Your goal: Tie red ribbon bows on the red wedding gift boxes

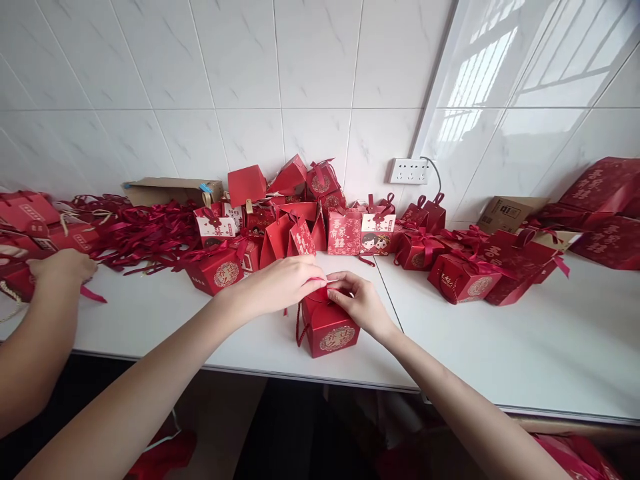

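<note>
A small red gift box with a gold round emblem and a red cord handle stands near the front edge of the white table. My left hand and my right hand meet over its top, fingers pinched on the red ribbon at the box's closure. Both hands are closed on that ribbon and top flap.
Another person's hand reaches in at the far left among red ribbons. Several red gift boxes are piled along the tiled wall. More boxes and red bags sit right. A cardboard box and wall socket are behind.
</note>
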`<state>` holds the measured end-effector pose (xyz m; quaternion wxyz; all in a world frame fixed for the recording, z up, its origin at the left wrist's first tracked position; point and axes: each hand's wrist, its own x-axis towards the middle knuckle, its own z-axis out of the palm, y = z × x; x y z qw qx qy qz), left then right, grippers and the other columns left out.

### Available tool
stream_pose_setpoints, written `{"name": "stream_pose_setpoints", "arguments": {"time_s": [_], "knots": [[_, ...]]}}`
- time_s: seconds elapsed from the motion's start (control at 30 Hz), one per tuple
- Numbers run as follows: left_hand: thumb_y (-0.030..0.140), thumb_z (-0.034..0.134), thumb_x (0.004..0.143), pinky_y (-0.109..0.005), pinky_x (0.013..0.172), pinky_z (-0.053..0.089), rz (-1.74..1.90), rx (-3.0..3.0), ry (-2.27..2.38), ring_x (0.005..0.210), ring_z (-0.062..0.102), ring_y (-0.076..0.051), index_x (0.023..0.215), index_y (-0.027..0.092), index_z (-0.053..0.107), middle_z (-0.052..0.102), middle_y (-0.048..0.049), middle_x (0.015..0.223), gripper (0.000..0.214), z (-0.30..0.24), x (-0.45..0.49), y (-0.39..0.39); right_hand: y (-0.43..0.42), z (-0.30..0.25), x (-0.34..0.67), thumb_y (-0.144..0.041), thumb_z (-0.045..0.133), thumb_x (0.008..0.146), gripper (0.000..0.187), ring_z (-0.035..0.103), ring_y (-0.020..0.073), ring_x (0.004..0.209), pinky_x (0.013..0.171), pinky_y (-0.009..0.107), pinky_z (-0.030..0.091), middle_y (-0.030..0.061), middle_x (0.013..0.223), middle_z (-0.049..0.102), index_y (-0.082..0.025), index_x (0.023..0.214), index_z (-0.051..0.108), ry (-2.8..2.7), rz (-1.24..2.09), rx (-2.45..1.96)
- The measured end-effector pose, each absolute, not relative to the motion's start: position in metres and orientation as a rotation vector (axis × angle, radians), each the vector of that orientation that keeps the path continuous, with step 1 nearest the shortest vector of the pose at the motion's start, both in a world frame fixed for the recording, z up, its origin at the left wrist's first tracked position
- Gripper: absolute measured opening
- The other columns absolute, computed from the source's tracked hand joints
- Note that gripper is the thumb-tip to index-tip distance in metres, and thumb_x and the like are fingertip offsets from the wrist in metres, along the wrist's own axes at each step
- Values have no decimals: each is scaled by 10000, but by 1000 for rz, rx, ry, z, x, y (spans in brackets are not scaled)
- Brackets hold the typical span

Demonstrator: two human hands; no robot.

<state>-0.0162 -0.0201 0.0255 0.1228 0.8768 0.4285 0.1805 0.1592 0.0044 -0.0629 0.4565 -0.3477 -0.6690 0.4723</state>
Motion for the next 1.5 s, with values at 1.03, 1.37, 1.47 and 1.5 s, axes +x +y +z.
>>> {"name": "stream_pose_setpoints", "arguments": {"time_s": [1.03, 1.37, 1.47, 1.5], "knots": [[468, 430, 846, -238, 495, 339, 258, 2467, 1591, 536, 544, -143, 719, 208, 613, 645, 0, 661, 342, 27, -28, -33, 3, -67, 156, -290, 629, 751, 143, 653, 153, 779, 736, 288, 520, 42, 845, 698, -174, 835, 625, -1604, 1179, -816], [413, 445, 845, -248, 635, 414, 251, 2461, 1555, 823, 646, -206, 996, 257, 655, 700, -26, 935, 302, 18, -36, -27, 2, -67, 156, -303, 622, 752, 150, 654, 159, 785, 725, 291, 520, 42, 852, 700, -180, 837, 625, -1595, 1186, -814], [368, 435, 848, -253, 595, 398, 173, 2474, 1553, 706, 626, -184, 833, 238, 649, 685, -9, 794, 251, 19, -35, -27, 1, -66, 156, -294, 621, 749, 144, 656, 159, 791, 732, 287, 521, 46, 864, 704, -179, 836, 628, -1593, 1179, -825], [350, 432, 850, -253, 587, 392, 169, 2482, 1560, 681, 615, -175, 817, 237, 629, 673, 1, 769, 229, 19, -34, -27, 1, -66, 156, -293, 621, 749, 143, 656, 159, 794, 736, 287, 522, 46, 865, 705, -179, 835, 628, -1592, 1179, -826]]}}
